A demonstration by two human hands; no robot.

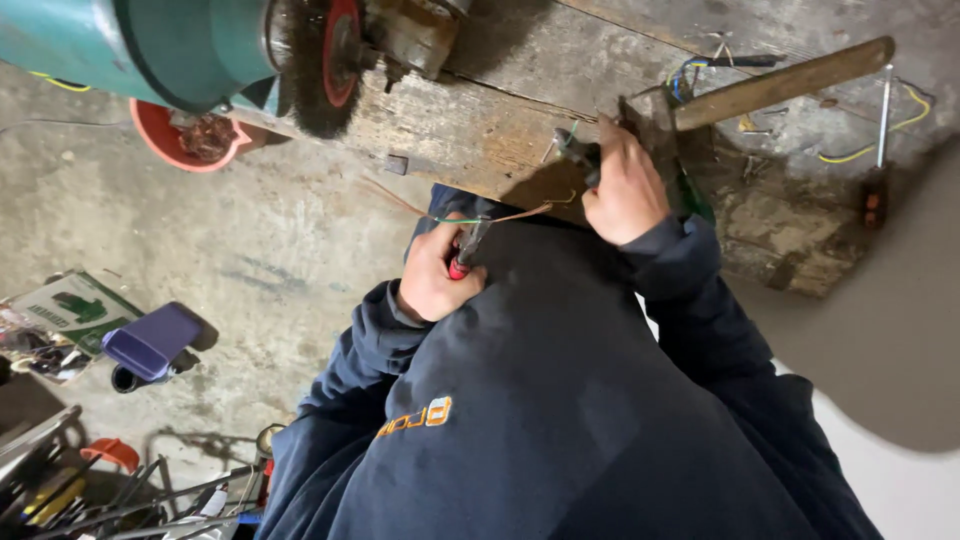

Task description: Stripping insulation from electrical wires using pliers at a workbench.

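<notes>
Left hand point(437, 277): closed around red-handled pliers point(466, 250), gripping thin wire point(500, 215) | Right hand point(622, 185): closed, pinning wire's far end against wooden bench point(470, 120), keeping it taut.

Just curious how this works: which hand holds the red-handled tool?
The left hand, close to the body, holds the red-handled tool. The right hand is up at the wooden bench edge, gripping a dark tool.

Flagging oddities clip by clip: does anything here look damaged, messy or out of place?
Yes. Loose wire offcuts lie scattered over the worn, chipped bench. Tools and boxes clutter the floor at lower left. Left hand grips a red-handled tool; right hand pinches thin wires.
</notes>
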